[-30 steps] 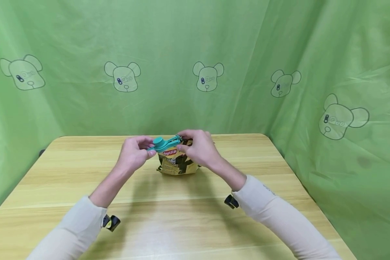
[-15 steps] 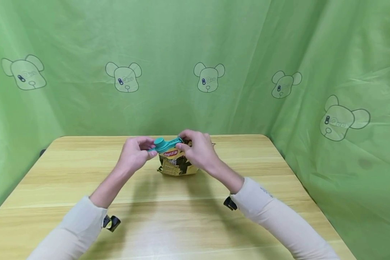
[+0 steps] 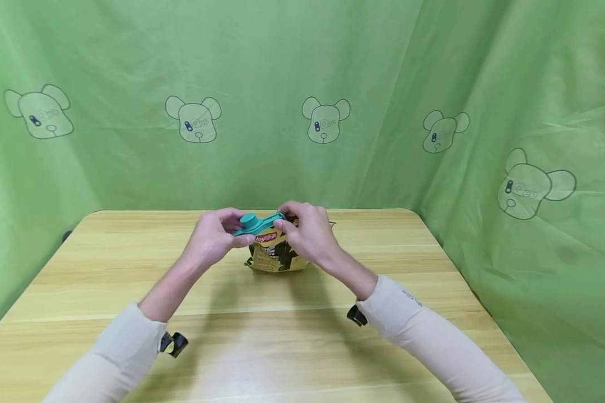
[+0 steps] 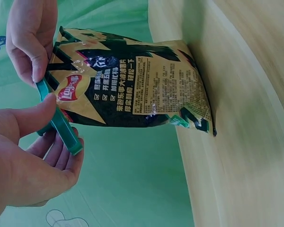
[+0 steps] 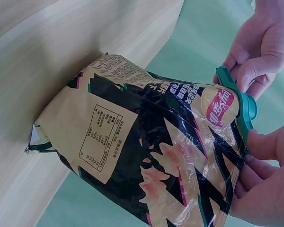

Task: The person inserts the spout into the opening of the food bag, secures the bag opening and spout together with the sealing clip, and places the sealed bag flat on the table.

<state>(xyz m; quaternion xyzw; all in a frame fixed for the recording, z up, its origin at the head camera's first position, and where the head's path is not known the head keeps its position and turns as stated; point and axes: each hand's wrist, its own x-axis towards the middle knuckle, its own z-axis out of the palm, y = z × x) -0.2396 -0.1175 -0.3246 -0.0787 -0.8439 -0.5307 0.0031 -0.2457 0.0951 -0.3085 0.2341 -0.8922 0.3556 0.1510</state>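
A yellow and black chip bag [image 3: 272, 258] with a red logo stands on the table. Across its top edge lies a teal bag sealing clip [image 3: 254, 224] with a round cap. My left hand [image 3: 210, 236] pinches the clip's left end, thumb on the near side and fingers behind. At the other end, my right hand [image 3: 310, 230] pinches the clip and the bag's top corner between thumb and fingers. In the right wrist view, the clip [image 5: 246, 111] spans only part of the bag's top, and the right fingers [image 5: 251, 175] sit behind the bag's edge.
The wooden table [image 3: 262, 347] carries the bag near its far edge. A green curtain [image 3: 262, 168] with printed bear heads encloses the back and sides. Black wrist-worn devices [image 3: 173, 344] show below both sleeves.
The clip's two arms, apart at the right end a second ago, now lie together. My left thumb has slid right along the clip. The right hand has barely moved.
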